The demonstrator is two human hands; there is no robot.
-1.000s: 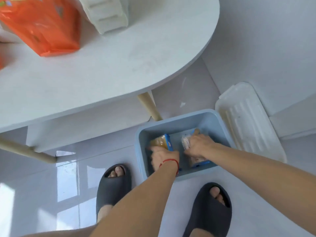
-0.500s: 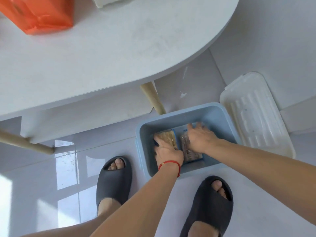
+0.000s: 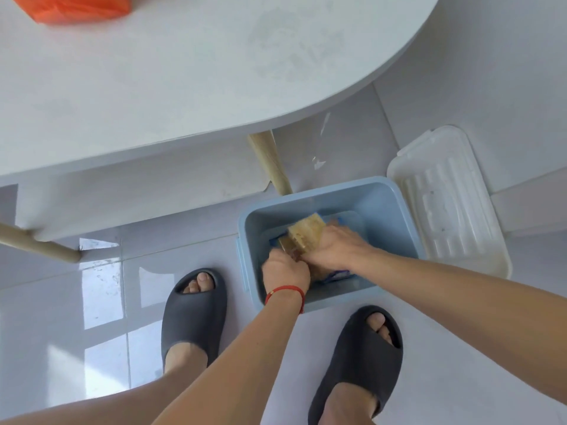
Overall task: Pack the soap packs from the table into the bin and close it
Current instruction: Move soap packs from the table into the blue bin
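Down low, task thing: a tan, blocky soap pack in clear wrap with blue edging lay inside the pale blue rectangular plastic bin, right of the frame's centre.
Long axis: it ran from lower left to upper right, the far end tilted up towards the bin's back wall.
Left hand: the left hand, with a red cord at the wrist, had its fingers curled at the pack's near lower-left end; whether they truly gripped it could not be told.
Right hand: the right hand lay over the pack's right flank, fingers bent round it.
Pack against grip: it stuck out up and left from between both hands.
Second pack: a blue-edged wrapped pack showed beneath the right wrist on the bin floor.
Lid: the white ribbed plastic lid lay on the floor just right of the bin.
Table: a white round-ended table filled the upper frame, with an orange plastic package at upper left.
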